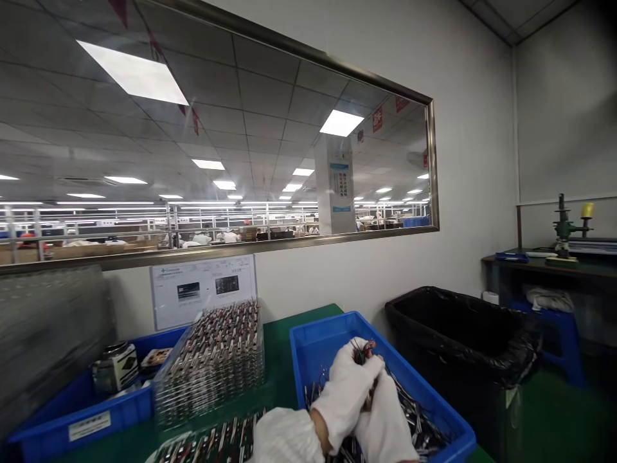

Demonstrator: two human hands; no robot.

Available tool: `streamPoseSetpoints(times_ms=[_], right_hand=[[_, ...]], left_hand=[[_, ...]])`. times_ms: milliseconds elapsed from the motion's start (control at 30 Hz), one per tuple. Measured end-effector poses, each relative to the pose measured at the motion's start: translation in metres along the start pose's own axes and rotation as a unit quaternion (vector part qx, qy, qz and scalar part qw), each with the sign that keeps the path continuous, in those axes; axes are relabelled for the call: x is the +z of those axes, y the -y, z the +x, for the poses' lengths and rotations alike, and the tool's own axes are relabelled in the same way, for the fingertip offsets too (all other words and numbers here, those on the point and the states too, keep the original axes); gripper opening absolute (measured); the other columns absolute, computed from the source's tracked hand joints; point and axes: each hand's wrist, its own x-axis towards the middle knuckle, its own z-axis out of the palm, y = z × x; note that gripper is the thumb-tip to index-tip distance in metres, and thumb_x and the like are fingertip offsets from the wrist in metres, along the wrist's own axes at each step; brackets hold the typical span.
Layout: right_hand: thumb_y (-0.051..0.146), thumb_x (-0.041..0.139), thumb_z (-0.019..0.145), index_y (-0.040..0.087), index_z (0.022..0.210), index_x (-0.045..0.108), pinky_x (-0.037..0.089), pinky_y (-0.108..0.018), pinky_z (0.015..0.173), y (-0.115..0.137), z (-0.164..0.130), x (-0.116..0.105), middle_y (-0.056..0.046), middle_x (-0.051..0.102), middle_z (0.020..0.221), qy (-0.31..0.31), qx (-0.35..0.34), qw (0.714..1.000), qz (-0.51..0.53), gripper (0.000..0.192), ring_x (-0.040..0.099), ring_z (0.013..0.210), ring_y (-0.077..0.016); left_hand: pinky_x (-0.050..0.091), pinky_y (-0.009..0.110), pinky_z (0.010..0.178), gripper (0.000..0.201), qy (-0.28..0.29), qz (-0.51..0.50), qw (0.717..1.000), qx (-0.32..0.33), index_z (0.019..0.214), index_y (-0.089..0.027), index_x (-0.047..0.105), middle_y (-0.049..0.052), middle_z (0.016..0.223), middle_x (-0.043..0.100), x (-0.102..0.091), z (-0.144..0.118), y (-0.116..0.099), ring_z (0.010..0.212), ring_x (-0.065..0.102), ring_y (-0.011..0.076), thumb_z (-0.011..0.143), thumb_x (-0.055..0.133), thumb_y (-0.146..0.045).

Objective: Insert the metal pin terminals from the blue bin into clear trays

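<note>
My left hand [344, 379], in a white glove, is closed around a bunch of small wired parts [362, 352], whose thin dark and reddish wire ends stick out above the fingers. Pressed against it, my right hand [385, 411], also gloved, closes on the same bunch from the right; its fingertips are partly hidden. Both hands are over a blue bin [322, 328] that holds many loose wired parts [420, 421]. At the bottom edge, partly covered by my left sleeve, lies a tray of wired parts in rows [216, 444].
Left of the bin rises a stack of clear trays [212, 360] filled with wired parts. Another blue bin [43, 431] holds a jar-like container [116, 368]. A black-lined trash bin [463, 334] stands at right. Behind are a posted sheet [205, 292] and a window [270, 141].
</note>
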Motion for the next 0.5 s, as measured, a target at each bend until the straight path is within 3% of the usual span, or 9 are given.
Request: streamPoseSetpoints(times_ms=[100, 233, 367, 500], right_hand=[[0.019, 0.068, 0.041, 0.020, 0.092, 0.052, 0.042, -0.027, 0.074, 0.006, -0.007, -0.004, 0.000, 0.060, 0.085, 0.010, -0.011, 0.999, -0.039, 0.054, 0.054, 0.083, -0.0202], [0.031, 0.054, 0.061, 0.021, 0.090, 0.052, 0.046, -0.027, 0.067, 0.007, -0.006, 0.006, 0.000, 0.061, 0.082, 0.047, -0.002, 0.999, 0.009, 0.031, 0.055, 0.080, -0.0172], [0.036, 0.045, 0.067, 0.019, 0.074, 0.054, 0.047, -0.026, 0.054, 0.004, 0.003, 0.015, 0.000, 0.060, 0.063, 0.064, 0.013, 0.997, 0.048, 0.020, 0.057, 0.064, -0.0156], [0.038, 0.046, 0.066, 0.019, 0.061, 0.050, 0.044, -0.022, 0.045, 0.003, 0.012, 0.015, 0.003, 0.052, 0.046, 0.091, -0.004, 0.994, 0.068, 0.021, 0.053, 0.048, -0.0122]], left_hand=[[0.036, 0.024, 0.074, 0.022, -0.027, 0.120, 0.991, 0.060, 0.083, -0.020, 0.057, 0.002, 0.088, 0.058, -0.009, 0.004, -0.009, 0.082, 0.051, 0.0149, 0.062, 0.053, -0.025], [0.033, 0.025, 0.074, 0.016, -0.025, 0.230, 0.951, 0.204, 0.070, -0.022, 0.058, 0.001, 0.079, 0.057, -0.017, 0.002, -0.017, 0.079, 0.050, 0.0146, 0.068, 0.043, -0.019], [0.035, 0.024, 0.067, 0.018, 0.010, 0.202, 0.964, 0.171, 0.071, -0.024, 0.056, 0.000, 0.074, 0.058, -0.015, -0.005, -0.020, 0.074, 0.051, 0.0152, 0.072, 0.038, -0.023], [0.036, 0.022, 0.061, 0.017, 0.038, 0.064, 0.987, 0.141, 0.070, -0.021, 0.051, -0.001, 0.063, 0.056, -0.005, -0.009, -0.024, 0.063, 0.051, 0.0125, 0.075, 0.035, -0.026]])
